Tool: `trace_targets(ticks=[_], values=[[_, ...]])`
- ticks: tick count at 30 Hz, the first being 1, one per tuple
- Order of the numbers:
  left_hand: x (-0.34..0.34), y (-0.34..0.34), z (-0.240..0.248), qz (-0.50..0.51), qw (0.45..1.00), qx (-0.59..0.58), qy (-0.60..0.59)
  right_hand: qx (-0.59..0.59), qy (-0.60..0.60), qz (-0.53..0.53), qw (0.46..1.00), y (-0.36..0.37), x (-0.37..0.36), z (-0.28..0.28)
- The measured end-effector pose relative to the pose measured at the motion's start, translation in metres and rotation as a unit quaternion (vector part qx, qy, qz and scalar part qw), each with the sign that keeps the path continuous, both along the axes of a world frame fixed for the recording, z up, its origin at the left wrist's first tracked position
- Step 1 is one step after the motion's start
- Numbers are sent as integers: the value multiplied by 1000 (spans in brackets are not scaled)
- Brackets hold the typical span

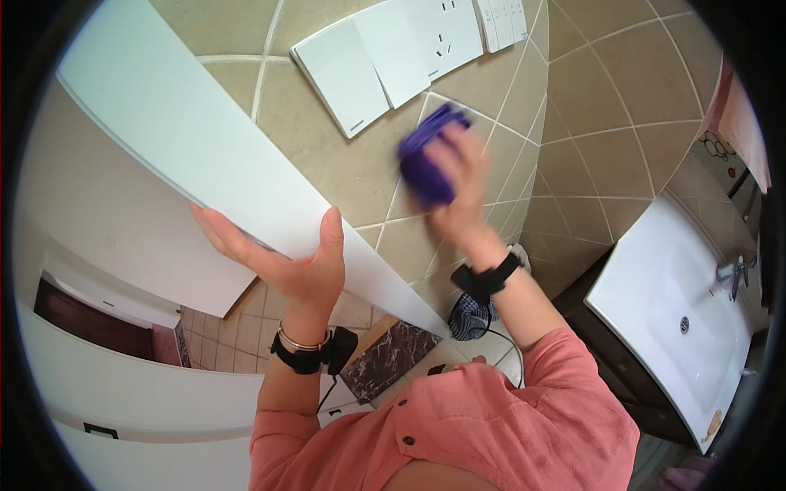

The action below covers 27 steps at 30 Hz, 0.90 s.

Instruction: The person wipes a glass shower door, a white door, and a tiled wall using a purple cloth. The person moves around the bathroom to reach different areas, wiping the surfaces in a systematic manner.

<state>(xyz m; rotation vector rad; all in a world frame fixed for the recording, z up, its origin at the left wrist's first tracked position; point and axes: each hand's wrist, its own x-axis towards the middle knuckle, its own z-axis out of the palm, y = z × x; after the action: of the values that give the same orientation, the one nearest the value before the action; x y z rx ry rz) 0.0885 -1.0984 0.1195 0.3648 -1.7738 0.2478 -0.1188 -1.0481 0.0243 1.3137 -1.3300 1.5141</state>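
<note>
My right hand (463, 176), smeared a little by motion, presses a folded purple cloth (427, 164) against the beige tiled wall (319, 168). The cloth lies just below a white switch and socket panel (393, 53). My left hand (286, 262) grips the edge of a white door frame (237, 151), with the thumb on the near face and the other fingers around the far side. Both wrists wear black bands.
To the right stands a white washbasin (655, 303) with a metal faucet (731, 270) on a dark cabinet. A dark marbled threshold (389, 360) lies below the frame. A patterned dark cloth item (468, 317) is near the wall's foot. Past the doorway is a tiled floor (258, 331).
</note>
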Motion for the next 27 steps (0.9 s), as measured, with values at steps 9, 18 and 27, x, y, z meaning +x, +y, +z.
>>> trace_targets(ticks=[9, 18, 27], values=[[-2, 8, 0, 32, 999, -8, 17, -74, -144, -27, 986, -12, -4, 26], [-3, 8, -1, -3, 1000, 16, 12, -68, -38, -43, 996, -12, -82, 5], [0, 9, -3, 26, 1000, 5, 14, -23, -123, -67, 990, -11, -41, 22]])
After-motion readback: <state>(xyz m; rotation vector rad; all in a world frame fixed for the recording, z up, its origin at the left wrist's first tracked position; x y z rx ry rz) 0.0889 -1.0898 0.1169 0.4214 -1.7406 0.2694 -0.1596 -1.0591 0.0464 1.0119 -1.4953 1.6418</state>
